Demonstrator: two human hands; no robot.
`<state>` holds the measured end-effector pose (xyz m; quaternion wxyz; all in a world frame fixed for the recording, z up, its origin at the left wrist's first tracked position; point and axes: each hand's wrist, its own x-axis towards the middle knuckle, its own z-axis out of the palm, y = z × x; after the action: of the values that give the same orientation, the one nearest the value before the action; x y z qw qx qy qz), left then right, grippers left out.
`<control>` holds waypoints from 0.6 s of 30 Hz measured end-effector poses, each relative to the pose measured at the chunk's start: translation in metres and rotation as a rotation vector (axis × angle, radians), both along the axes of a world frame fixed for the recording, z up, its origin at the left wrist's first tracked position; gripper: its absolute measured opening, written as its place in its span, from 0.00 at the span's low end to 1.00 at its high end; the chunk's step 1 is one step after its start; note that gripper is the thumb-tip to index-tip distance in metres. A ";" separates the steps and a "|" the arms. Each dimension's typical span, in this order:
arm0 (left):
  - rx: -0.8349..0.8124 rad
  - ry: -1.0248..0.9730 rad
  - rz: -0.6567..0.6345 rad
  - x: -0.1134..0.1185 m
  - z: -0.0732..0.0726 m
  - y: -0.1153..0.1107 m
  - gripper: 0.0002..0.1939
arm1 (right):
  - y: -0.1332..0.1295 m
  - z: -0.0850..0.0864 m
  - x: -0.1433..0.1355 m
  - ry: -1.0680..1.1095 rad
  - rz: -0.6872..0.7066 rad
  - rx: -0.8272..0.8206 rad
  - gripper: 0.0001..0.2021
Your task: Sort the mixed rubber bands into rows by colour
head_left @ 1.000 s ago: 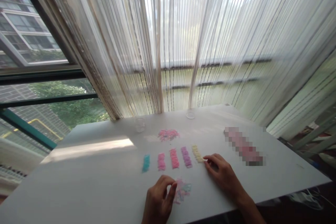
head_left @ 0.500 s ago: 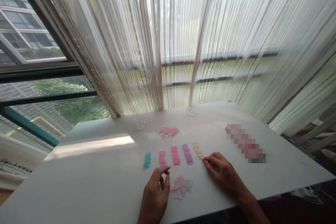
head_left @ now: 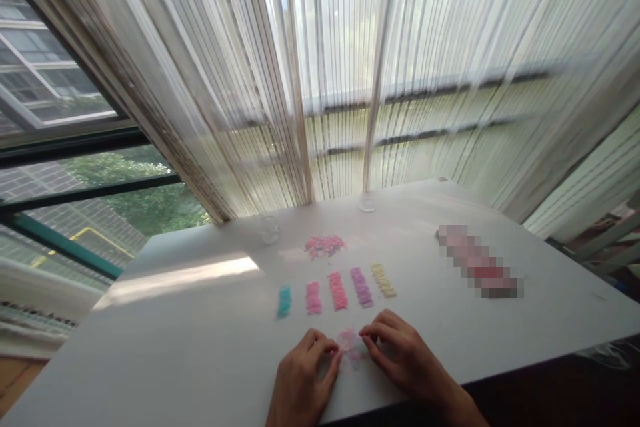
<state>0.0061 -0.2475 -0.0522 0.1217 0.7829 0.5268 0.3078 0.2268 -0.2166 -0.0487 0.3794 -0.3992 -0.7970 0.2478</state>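
Observation:
A loose pile of small pale pink and teal pieces [head_left: 351, 341] lies near the table's front edge. From its left side my left hand [head_left: 306, 375] reaches in, thumb and forefinger pinched at the pile. My right hand [head_left: 404, 355] meets the pile's right side, also with its fingertips pinched. Whatever is between the fingers is too small to make out. Just beyond are neat strips of small pieces: a teal strip [head_left: 284, 301], a pink strip [head_left: 313, 297], a coral-pink strip [head_left: 338, 290], a purple strip [head_left: 361, 287] and a yellow strip [head_left: 383, 280].
Farther back lies a second heap of mixed pink pieces [head_left: 325, 245]. A clear jar [head_left: 269, 229] and a clear round lid [head_left: 367, 204] stand by the curtain [head_left: 340, 67]. A blurred-out pinkish object [head_left: 477, 263] rests on the white table [head_left: 175, 347] at right.
My right hand has moved from the yellow strip down and left to the near pile. My left hand has shifted slightly right and nearer to me, to the same pile.

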 end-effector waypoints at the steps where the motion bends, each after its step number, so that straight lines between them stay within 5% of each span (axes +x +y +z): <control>1: 0.004 0.000 -0.007 0.000 -0.001 0.001 0.05 | 0.000 0.000 -0.003 0.000 0.012 -0.004 0.08; 18: -0.040 -0.133 -0.024 -0.003 0.002 -0.002 0.11 | -0.004 -0.001 -0.004 -0.003 0.018 0.013 0.07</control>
<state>0.0033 -0.2492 -0.0507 0.1759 0.7644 0.5142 0.3469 0.2229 -0.2205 -0.0494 0.3785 -0.3900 -0.8027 0.2456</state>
